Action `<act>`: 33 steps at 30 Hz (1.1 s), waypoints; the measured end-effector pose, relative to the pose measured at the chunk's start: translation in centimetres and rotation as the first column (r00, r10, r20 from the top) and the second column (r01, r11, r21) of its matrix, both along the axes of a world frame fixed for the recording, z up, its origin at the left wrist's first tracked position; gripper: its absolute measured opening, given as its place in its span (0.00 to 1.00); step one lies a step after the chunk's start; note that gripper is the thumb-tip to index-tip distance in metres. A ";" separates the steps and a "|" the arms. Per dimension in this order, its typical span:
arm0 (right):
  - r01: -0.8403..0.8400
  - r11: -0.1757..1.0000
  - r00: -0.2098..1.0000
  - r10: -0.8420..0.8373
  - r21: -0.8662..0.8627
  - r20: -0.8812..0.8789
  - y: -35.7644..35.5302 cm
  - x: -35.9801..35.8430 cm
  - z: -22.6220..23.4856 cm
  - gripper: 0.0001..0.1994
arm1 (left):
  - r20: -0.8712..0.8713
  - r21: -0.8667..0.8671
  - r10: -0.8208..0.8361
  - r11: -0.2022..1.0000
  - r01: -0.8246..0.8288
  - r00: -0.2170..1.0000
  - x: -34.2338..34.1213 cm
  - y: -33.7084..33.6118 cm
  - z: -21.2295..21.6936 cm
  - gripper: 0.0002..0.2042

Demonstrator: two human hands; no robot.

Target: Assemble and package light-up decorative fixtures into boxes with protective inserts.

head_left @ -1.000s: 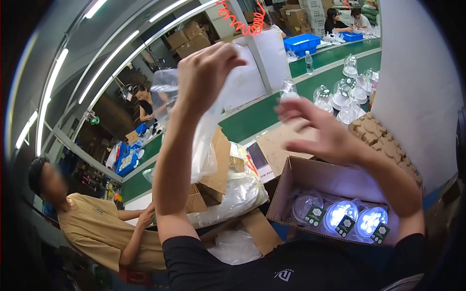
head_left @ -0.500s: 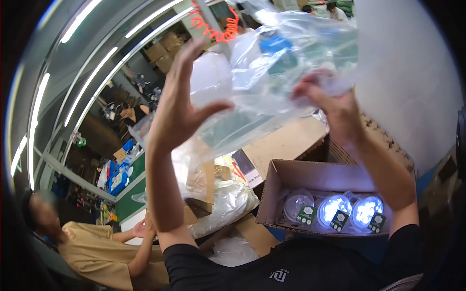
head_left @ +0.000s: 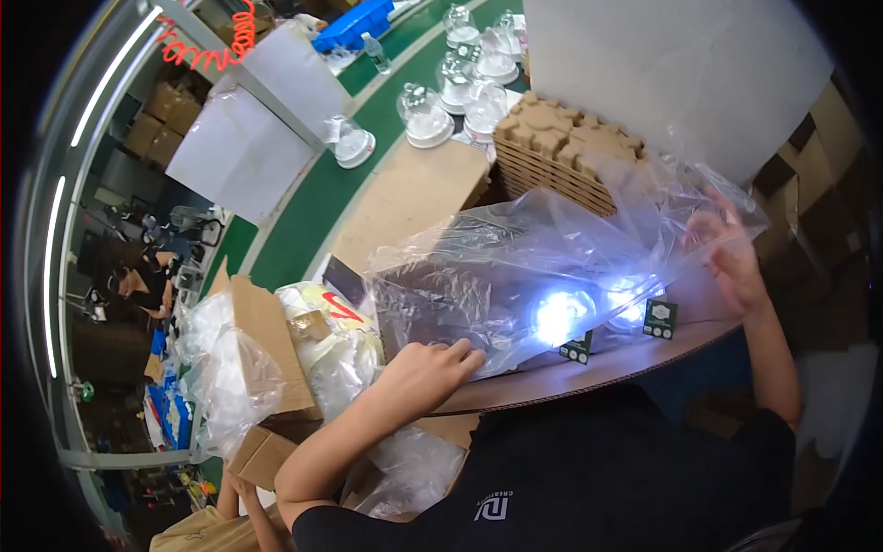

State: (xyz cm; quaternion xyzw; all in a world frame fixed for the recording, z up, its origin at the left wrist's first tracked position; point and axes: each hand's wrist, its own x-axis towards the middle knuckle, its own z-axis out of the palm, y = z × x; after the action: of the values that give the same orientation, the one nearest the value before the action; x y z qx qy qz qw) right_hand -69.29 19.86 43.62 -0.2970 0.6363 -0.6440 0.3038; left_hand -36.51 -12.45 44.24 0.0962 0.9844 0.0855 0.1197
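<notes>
A clear plastic bag (head_left: 515, 235) is spread across the open cardboard box (head_left: 589, 377) in front of me. My left hand (head_left: 428, 375) is at the box's near left part, its fingers curled on the bag's edge. My right hand (head_left: 722, 253), partly veiled by film and a little blurred, grips the bag above the box's right end. Under the film, two round clear domes glow white, a left dome (head_left: 559, 317) and a right dome (head_left: 630, 299). A green tag (head_left: 660, 319) stands by the right one and another green tag (head_left: 577, 350) by the left. The box's left part is covered by film.
Stacked brown cardboard dividers (head_left: 561, 147) stand behind the box. Several clear domes on white bases (head_left: 428, 115) are on the green table (head_left: 299, 207). To the left are a stuffed white plastic sack (head_left: 331, 340) and an open carton (head_left: 267, 340). A co-worker's arm (head_left: 258, 515) shows at lower left.
Both hands have come down from above, bringing the bag over the box. My left hand, open before, now rests on the bag's edge. The view has shifted, showing more of the table.
</notes>
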 end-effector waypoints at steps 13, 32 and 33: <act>-0.222 0.472 -0.053 0.868 0.853 -0.494 -6.2 2.0 -4.4 0.35 | 0.437 0.038 -0.047 0.999 0.034 0.898 -1.6 1.3 -7.1 0.22; 0.296 0.498 -0.015 0.855 0.815 -0.518 -1.2 -8.2 -12.2 0.12 | 0.423 -0.230 0.432 0.901 -0.367 0.796 -4.4 2.4 -13.5 0.63; 0.323 0.605 -0.137 0.791 0.728 -0.596 -1.2 -7.3 -11.3 0.14 | 0.424 -0.234 0.466 0.885 -0.403 0.777 -4.3 2.2 -13.6 0.64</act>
State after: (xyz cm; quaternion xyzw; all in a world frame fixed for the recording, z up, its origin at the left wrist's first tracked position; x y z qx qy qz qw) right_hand -76.59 18.65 32.32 -0.6451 0.7404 0.1844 -0.0409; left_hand -40.84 -10.22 30.60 -0.1654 0.9245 0.0674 0.3367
